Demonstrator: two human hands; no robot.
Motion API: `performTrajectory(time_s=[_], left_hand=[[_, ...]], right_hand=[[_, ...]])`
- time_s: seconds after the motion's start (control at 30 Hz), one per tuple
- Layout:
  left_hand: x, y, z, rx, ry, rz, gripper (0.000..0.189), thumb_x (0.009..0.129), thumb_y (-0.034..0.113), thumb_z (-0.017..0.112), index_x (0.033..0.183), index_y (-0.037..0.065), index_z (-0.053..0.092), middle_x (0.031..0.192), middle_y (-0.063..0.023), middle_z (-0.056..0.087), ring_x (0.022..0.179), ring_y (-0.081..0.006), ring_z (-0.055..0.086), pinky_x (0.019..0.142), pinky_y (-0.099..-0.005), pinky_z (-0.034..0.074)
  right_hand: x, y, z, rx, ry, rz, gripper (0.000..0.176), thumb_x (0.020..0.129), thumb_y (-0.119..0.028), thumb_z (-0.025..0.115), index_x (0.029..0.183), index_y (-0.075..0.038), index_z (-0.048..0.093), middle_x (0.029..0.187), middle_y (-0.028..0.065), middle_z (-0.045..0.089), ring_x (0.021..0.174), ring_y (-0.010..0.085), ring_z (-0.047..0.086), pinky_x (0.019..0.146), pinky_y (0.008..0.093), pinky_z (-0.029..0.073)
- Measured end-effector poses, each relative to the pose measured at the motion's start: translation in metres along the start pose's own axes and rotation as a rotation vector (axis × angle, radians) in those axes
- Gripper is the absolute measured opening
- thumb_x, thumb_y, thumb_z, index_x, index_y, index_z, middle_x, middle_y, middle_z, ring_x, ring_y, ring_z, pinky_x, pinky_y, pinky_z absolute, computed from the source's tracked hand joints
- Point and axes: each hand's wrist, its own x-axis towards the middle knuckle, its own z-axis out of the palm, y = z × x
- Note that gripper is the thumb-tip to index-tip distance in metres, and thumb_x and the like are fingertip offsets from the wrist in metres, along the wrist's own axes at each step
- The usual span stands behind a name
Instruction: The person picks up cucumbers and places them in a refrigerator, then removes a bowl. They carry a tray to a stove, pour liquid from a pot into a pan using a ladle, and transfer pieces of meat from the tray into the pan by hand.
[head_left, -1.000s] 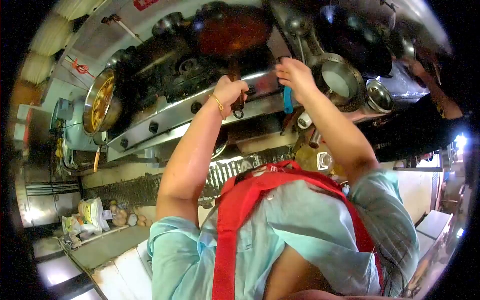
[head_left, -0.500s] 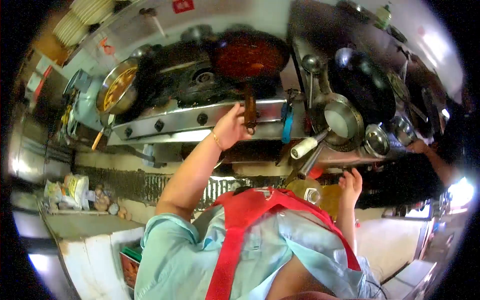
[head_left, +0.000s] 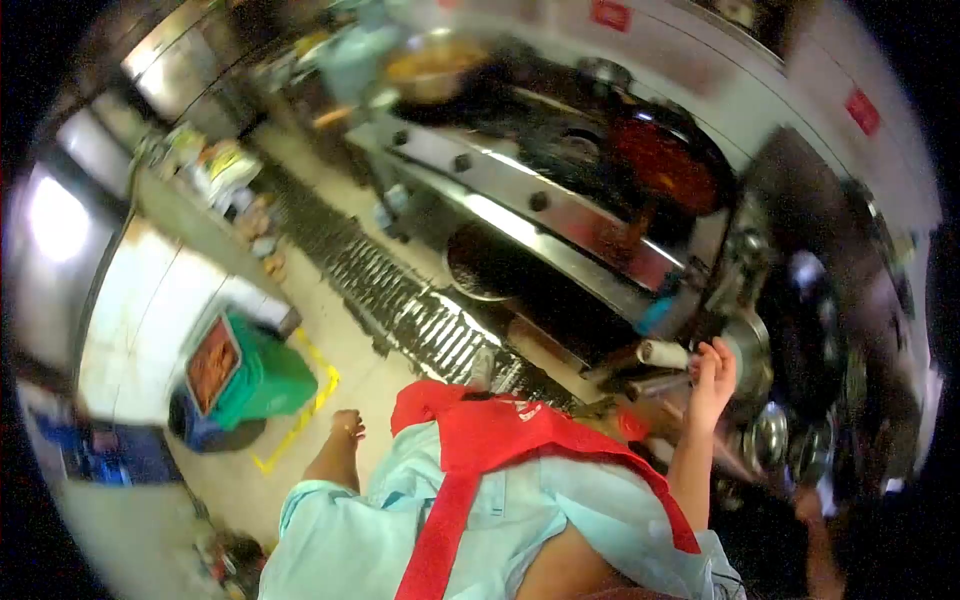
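My left hand [head_left: 349, 426] hangs low beside my body over the floor, fingers loosely curled but apart, with nothing in it. Nearest to it is a green bin [head_left: 265, 370] with reddish-brown contents. My right hand [head_left: 712, 372] is raised, its fingers spread and empty. It overlaps the light-coloured handle [head_left: 663, 354] of a metal pan [head_left: 748, 350] in this view. On the stove [head_left: 480, 185] a dark wok [head_left: 700, 150] holds red sauce, and its handle points toward me.
A metal pot [head_left: 432, 72] of yellowish food is at the stove's far left. A wet floor grate [head_left: 420, 320] runs below the stove. Metal bowls [head_left: 768, 435] stand at the right, near another person's arm [head_left: 815, 530]. Bags [head_left: 225, 170] lie on a ledge at the left.
My view has swung left, bringing the green bin into sight. My left hand has left the wok handle and dropped to my side. The right hand now overlaps the light pan handle.
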Motion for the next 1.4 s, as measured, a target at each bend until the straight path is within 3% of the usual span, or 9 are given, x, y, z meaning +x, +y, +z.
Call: performTrajectory(time_s=[0.23, 0.33, 0.53, 0.77, 0.87, 0.97, 1.1, 1.33, 1.4], left_hand=[[-0.032, -0.16, -0.077, -0.362, 0.268, -0.214, 0.013, 0.087, 0.018, 0.053, 0.091, 0.007, 0.057, 0.077, -0.0078, 0.056, 0.062, -0.0197, 0.052, 0.053, -0.0376, 0.044], [-0.034, -0.193, -0.084, -0.458, 0.119, -0.282, 0.015, 0.088, 0.02, 0.054, 0.096, 0.008, 0.058, 0.086, -0.0075, 0.06, 0.068, -0.0199, 0.056, 0.056, -0.0365, 0.047], [-0.019, -0.115, -0.163, -0.296, 0.161, -0.219, 0.018, 0.084, 0.019, 0.056, 0.098, 0.009, 0.058, 0.085, -0.0061, 0.061, 0.067, -0.0165, 0.056, 0.055, -0.0315, 0.047], [0.165, -0.065, -0.367, -0.269, 0.183, 0.234, 0.015, 0.08, 0.016, 0.057, 0.092, 0.008, 0.06, 0.077, -0.0028, 0.059, 0.064, -0.0133, 0.053, 0.057, -0.0278, 0.045], [0.291, -0.045, -0.483, 0.109, 0.521, 0.25, 0.032, 0.086, 0.029, 0.053, 0.107, 0.006, 0.061, 0.097, -0.0104, 0.065, 0.091, -0.0253, 0.061, 0.08, -0.0376, 0.047], [0.321, 0.026, -0.564, -0.237, 0.673, 0.253, 0.049, 0.086, 0.037, 0.055, 0.12, 0.001, 0.053, 0.116, -0.0166, 0.06, 0.108, -0.029, 0.055, 0.095, -0.0363, 0.04], [0.4, 0.069, -0.635, -0.313, 0.888, 0.213, 0.047, 0.086, 0.035, 0.054, 0.117, -0.001, 0.056, 0.115, -0.018, 0.06, 0.107, -0.0285, 0.056, 0.094, -0.0348, 0.04], [0.492, 0.072, -0.683, -0.565, 0.562, -0.023, 0.04, 0.091, 0.041, 0.047, 0.106, 0.005, 0.057, 0.095, -0.01, 0.061, 0.08, -0.0242, 0.056, 0.073, -0.0371, 0.044], [0.448, 0.118, -0.664, -0.794, 0.446, -0.015, 0.043, 0.09, 0.042, 0.048, 0.106, 0.004, 0.057, 0.097, -0.0114, 0.06, 0.08, -0.0255, 0.056, 0.072, -0.0413, 0.045]], right_hand=[[0.007, -0.034, 0.119, -0.03, -0.275, -0.158, 0.034, 0.093, -0.015, 0.053, 0.124, -0.003, 0.047, 0.111, 0.0088, 0.059, 0.086, 0.012, 0.056, 0.078, 0.0265, 0.047], [-0.009, -0.037, 0.159, -0.015, -0.392, -0.202, 0.03, 0.092, -0.008, 0.051, 0.121, -0.001, 0.049, 0.112, 0.0116, 0.058, 0.093, 0.017, 0.057, 0.081, 0.0294, 0.049], [-0.071, -0.032, 0.281, -0.092, -0.593, -0.161, 0.026, 0.092, -0.01, 0.051, 0.117, 0.0, 0.053, 0.106, 0.0115, 0.06, 0.088, 0.0158, 0.058, 0.078, 0.0284, 0.049], [-0.218, 0.008, 0.474, -0.232, -0.904, -0.105, 0.027, 0.092, -0.014, 0.053, 0.116, -0.002, 0.054, 0.107, 0.0076, 0.06, 0.092, 0.0141, 0.057, 0.077, 0.0253, 0.046], [-0.297, 0.047, 0.581, -0.354, -1.018, 0.06, 0.032, 0.091, -0.013, 0.053, 0.122, -0.003, 0.052, 0.115, 0.0076, 0.058, 0.1, 0.0168, 0.057, 0.082, 0.0278, 0.046], [-0.39, 0.061, 0.707, -0.461, -1.309, 0.303, 0.049, 0.089, -0.011, 0.054, 0.136, -0.005, 0.039, 0.137, 0.0096, 0.041, 0.118, 0.0188, 0.046, 0.089, 0.0316, 0.043], [-0.459, 0.124, 0.837, -0.628, -1.617, 0.027, 0.068, 0.08, -0.018, 0.066, 0.138, -0.005, 0.034, 0.136, 0.0151, 0.039, 0.122, 0.025, 0.042, 0.098, 0.0354, 0.04], [-0.583, 0.226, 1.002, -0.569, -1.44, 0.658, 0.068, 0.085, -0.04, 0.057, 0.141, -0.01, 0.032, 0.142, 0.0167, 0.034, 0.128, 0.0328, 0.036, 0.104, 0.0424, 0.031], [-0.615, 0.23, 1.033, -0.396, -1.214, 1.121, 0.064, 0.085, -0.046, 0.051, 0.134, -0.006, 0.039, 0.14, 0.0156, 0.036, 0.128, 0.0273, 0.032, 0.104, 0.0446, 0.028]])
